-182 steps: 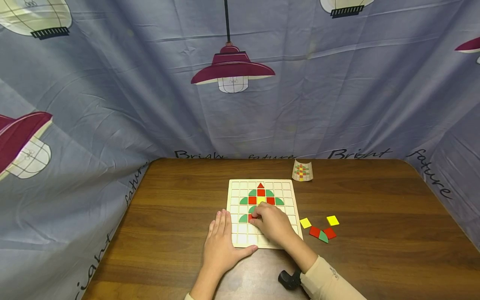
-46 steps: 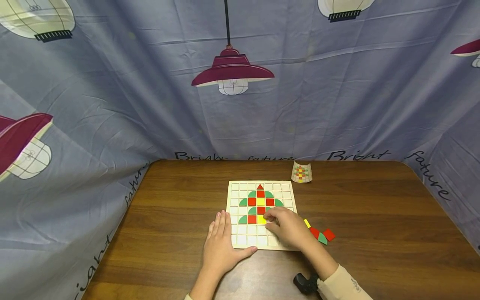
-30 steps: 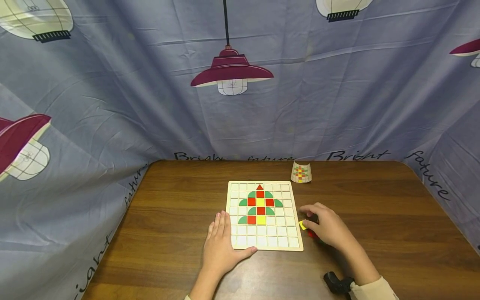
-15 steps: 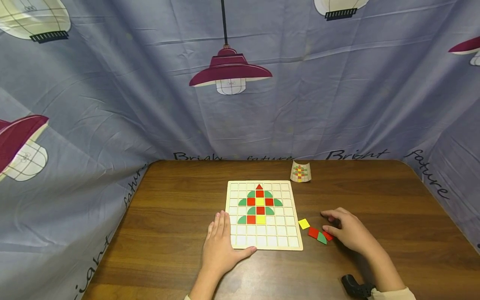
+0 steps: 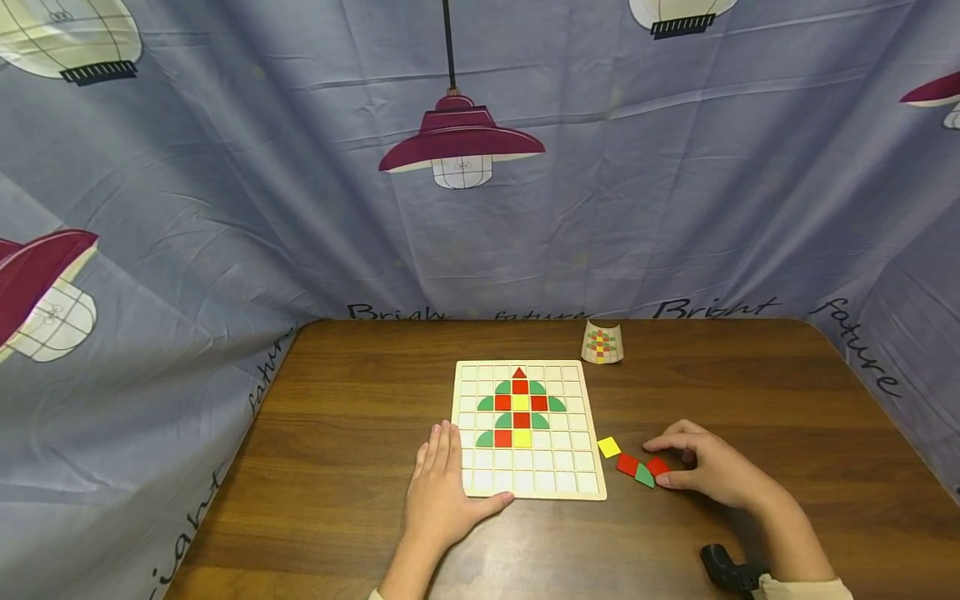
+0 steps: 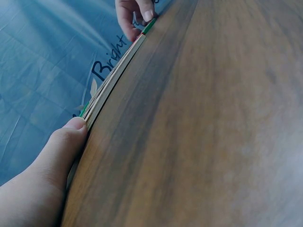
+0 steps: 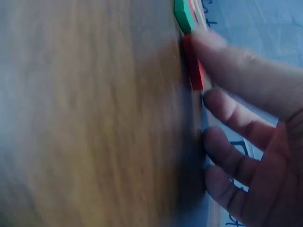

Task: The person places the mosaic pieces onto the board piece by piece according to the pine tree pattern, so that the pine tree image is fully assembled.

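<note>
My left hand [image 5: 438, 492] lies with straight fingers along the left edge of the pale gridded board [image 5: 555, 483], its thumb at the front edge. On the board, red, green and yellow tiles form a tree-like pattern with a red triangle tile [image 5: 519, 373] on top. My right hand [image 5: 708, 467] is at the loose tiles, its thumb touching a red square tile [image 5: 657, 465]. The index fingertip stands slightly apart beyond that tile. Beside it lie a green quarter-circle tile [image 5: 644, 475], another red square tile [image 5: 627, 464] and a yellow square tile [image 5: 609, 447].
A small curved pattern card [image 5: 603, 344] stands behind the board's far right corner. The brown wooden table [image 5: 360, 400] is backed by a blue-grey cloth [image 5: 315, 208] printed with lamps. A black wrist device [image 5: 727, 571] sits at my right wrist.
A yellow tile from the right is now in the pattern's lower row. My right hand has left the board and moved right to the loose red tile. My left hand has stayed put.
</note>
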Demonstrator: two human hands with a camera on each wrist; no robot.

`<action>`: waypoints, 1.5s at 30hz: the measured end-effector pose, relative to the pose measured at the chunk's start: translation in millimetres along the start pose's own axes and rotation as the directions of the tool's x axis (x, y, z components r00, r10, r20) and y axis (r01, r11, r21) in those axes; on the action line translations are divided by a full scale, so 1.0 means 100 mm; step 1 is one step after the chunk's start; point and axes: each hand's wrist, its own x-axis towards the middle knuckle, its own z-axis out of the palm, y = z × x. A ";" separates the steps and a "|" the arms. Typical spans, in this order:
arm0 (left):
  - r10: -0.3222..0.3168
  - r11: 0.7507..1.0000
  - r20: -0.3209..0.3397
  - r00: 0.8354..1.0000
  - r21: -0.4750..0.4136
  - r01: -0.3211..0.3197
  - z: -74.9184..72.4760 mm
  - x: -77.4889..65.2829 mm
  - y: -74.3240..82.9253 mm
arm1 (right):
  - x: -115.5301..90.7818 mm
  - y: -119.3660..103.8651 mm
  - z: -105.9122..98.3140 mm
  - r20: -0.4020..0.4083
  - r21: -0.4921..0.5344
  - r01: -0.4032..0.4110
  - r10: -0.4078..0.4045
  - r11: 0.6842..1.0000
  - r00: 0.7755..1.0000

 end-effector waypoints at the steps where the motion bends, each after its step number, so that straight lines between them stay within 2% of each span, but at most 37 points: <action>1: 0.000 1.000 0.000 1.000 0.002 0.000 0.00 0.00 0.00 | 0.00 0.00 0.00 -0.002 -0.007 0.004 -0.004 1.000 1.000; 11: 0.003 1.000 -0.004 1.000 0.004 -0.003 0.00 0.00 -0.01 | 0.13 -0.13 0.13 -0.159 -0.114 -0.023 0.004 0.993 0.987; 16: 0.005 1.000 -0.005 1.000 0.004 -0.005 0.00 0.00 -0.01 | 0.28 -0.30 0.26 -0.248 -0.103 -0.036 0.009 0.994 0.969; 23: -0.002 1.000 -0.004 1.000 -0.003 0.002 0.00 0.00 -0.01 | 0.53 -0.61 0.55 -0.246 0.032 -0.024 0.032 0.999 0.969; 31: -0.008 1.000 0.014 1.000 -0.005 0.008 -0.01 0.00 -0.01 | 0.75 -0.87 0.85 -0.220 0.075 0.003 0.014 0.997 0.975; 36: -0.006 1.000 0.015 1.000 -0.002 0.006 -0.01 0.01 0.00 | 0.81 -0.94 0.95 -0.215 0.057 -0.007 0.019 0.998 0.976; 45: -0.004 1.000 0.012 1.000 0.006 0.003 0.00 0.00 -0.01 | 0.81 -0.97 1.03 -0.288 -0.060 0.027 -0.043 0.998 0.957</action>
